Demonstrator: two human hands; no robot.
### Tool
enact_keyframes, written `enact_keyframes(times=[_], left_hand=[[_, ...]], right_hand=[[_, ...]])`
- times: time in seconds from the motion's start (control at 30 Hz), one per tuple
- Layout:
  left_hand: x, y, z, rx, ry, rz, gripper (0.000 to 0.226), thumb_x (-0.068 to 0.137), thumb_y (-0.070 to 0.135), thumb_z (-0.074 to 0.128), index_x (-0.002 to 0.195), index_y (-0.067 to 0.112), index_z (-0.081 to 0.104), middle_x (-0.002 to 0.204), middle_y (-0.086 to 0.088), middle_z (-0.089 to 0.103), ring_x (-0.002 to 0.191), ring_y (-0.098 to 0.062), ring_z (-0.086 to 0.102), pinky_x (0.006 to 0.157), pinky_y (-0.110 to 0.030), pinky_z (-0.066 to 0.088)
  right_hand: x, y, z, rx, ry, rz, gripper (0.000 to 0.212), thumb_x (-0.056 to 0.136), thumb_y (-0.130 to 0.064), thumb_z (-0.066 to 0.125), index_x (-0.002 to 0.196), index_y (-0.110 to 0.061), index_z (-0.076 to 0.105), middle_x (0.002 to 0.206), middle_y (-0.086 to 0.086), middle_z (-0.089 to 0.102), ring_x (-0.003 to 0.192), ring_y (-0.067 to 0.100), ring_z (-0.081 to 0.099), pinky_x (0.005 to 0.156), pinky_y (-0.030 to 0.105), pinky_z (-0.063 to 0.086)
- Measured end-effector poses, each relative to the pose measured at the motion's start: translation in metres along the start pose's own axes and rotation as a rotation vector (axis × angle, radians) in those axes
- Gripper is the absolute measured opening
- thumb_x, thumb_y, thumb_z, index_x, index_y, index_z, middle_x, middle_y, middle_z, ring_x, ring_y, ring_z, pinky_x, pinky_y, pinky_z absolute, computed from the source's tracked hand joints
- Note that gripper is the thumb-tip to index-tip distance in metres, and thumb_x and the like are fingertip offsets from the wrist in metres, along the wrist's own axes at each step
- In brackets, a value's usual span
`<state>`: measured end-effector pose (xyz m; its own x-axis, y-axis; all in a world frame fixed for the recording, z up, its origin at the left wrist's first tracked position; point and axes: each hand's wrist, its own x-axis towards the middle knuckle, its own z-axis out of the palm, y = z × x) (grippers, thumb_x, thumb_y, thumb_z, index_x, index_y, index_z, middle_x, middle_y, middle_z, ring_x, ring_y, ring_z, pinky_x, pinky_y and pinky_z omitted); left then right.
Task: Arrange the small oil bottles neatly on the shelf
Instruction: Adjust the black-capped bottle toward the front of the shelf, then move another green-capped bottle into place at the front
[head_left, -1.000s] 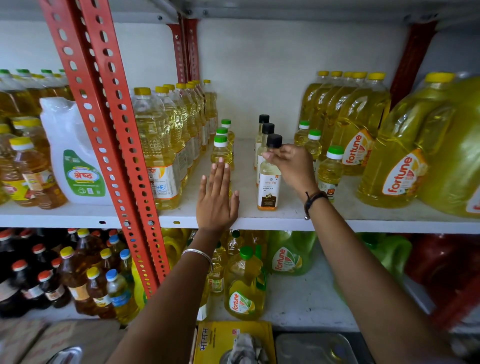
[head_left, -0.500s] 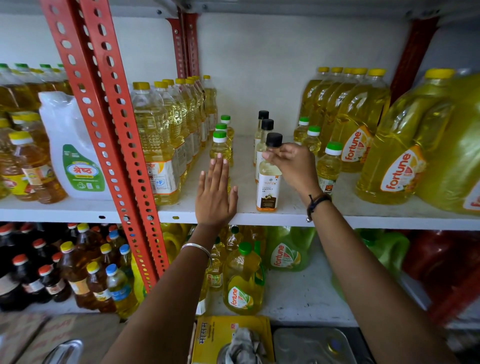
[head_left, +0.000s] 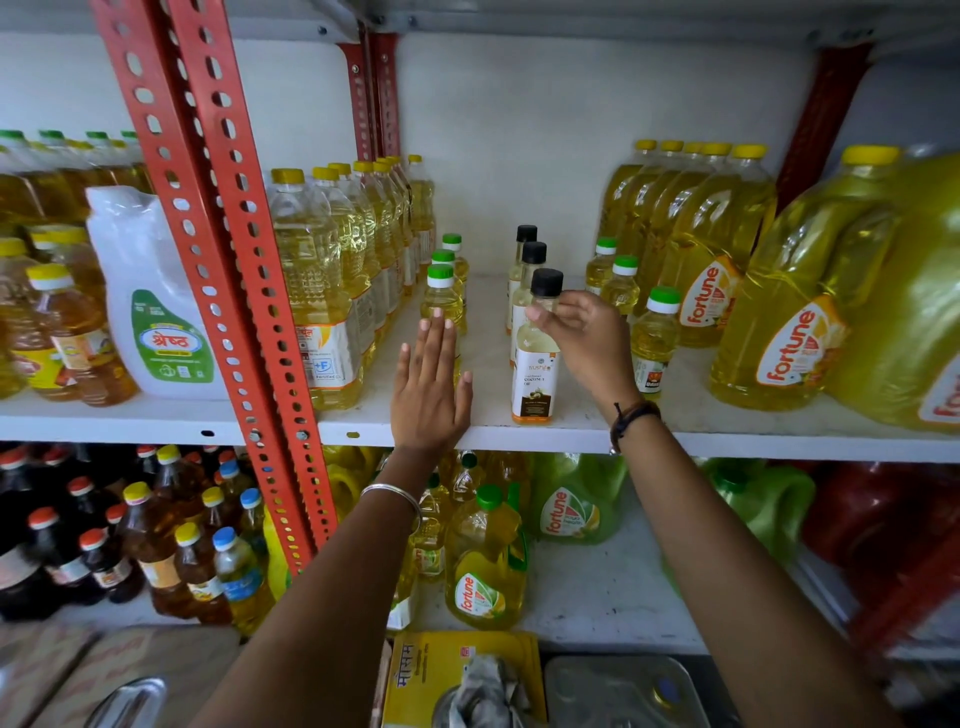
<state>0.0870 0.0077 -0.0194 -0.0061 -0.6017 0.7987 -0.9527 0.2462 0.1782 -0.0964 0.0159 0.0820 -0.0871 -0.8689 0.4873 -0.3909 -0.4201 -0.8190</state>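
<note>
Both hands are working over the white shelf (head_left: 582, 434) at mid-frame. The left hand (head_left: 430, 387) is lying flat and open, fingers straight and together, palm down near the shelf's front edge; it is gripping nothing. Its fingertips are reaching the base of the nearest green-capped bottle (head_left: 441, 299), which is standing upright at twelve o'clock from the hand; contact cannot be confirmed. Two more green-capped bottles are lining up behind that one toward the rear wall.

The right hand (head_left: 589, 338) is closing thumb and fingers on the neck of the front black-capped bottle (head_left: 536, 364), just below its cap. That bottle is standing upright near the front edge, at three o'clock from the left hand. Two further black-capped bottles (head_left: 525, 260) are standing in file behind it, at twelve o'clock.

At three o'clock from the right hand, three small green-capped bottles (head_left: 653, 338) are standing in a loose, slanting row. Tall yellow-capped bottles (head_left: 322, 291) are filling the nine o'clock side beside the red upright (head_left: 218, 260). Large jugs (head_left: 789, 332) are occupying the three o'clock end.
</note>
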Motion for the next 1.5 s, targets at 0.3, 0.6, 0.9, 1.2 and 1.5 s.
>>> enact_keyframes(times=[0.3,0.6,0.9,1.2,1.5], left_hand=[[-0.008,-0.044,-0.03,0.105,0.065,-0.034,0.061,0.099,0.035,0.024,0.152,0.007,0.015,0.16,-0.005,0.008,0.148,-0.015,0.0,0.119,-0.036,-0.005],[-0.013,-0.083,-0.04,0.2,0.134,0.09,0.06,0.099,0.035,0.023,0.152,0.007,0.018,0.162,0.003,-0.003,0.148,-0.016,0.005,0.119,-0.038,0.0],[-0.006,-0.095,-0.044,0.289,0.178,0.101,0.061,0.1,0.039,0.019,0.154,0.01,0.012,0.161,-0.002,0.006,0.148,-0.016,0.005,0.118,-0.036,-0.005],[-0.006,-0.095,-0.042,0.366,0.197,0.115,0.061,0.097,0.037,0.026,0.149,0.005,0.03,0.157,-0.008,0.021,0.148,-0.018,0.01,0.119,-0.036,-0.004],[-0.006,-0.095,-0.041,0.367,0.214,0.119,0.061,0.098,0.037,0.025,0.151,0.007,0.023,0.16,-0.004,0.006,0.148,-0.018,0.009,0.119,-0.036,-0.004]], right_hand=[[-0.025,-0.034,0.008,0.067,0.251,-0.392,0.03,0.084,-0.029,0.066,0.108,-0.01,0.06,0.108,0.005,0.063,0.103,0.016,0.059,0.089,0.024,0.047],[-0.009,-0.045,0.074,0.061,-0.087,-0.215,0.037,0.089,-0.017,0.059,0.124,-0.008,0.05,0.129,0.01,0.056,0.116,0.015,0.052,0.097,0.022,0.04],[0.015,-0.034,0.107,0.061,-0.136,-0.019,0.036,0.09,-0.017,0.057,0.125,-0.009,0.051,0.131,0.009,0.059,0.121,0.022,0.054,0.097,0.028,0.04],[0.021,-0.035,0.112,0.035,-0.112,-0.014,0.029,0.081,-0.024,0.07,0.106,-0.01,0.067,0.109,0.006,0.07,0.09,0.012,0.059,0.079,0.024,0.043],[0.026,-0.045,0.111,-0.071,-0.087,-0.017,0.031,0.072,-0.037,0.078,0.071,-0.021,0.051,0.078,-0.007,0.056,0.079,0.014,0.055,0.067,0.029,0.045]])
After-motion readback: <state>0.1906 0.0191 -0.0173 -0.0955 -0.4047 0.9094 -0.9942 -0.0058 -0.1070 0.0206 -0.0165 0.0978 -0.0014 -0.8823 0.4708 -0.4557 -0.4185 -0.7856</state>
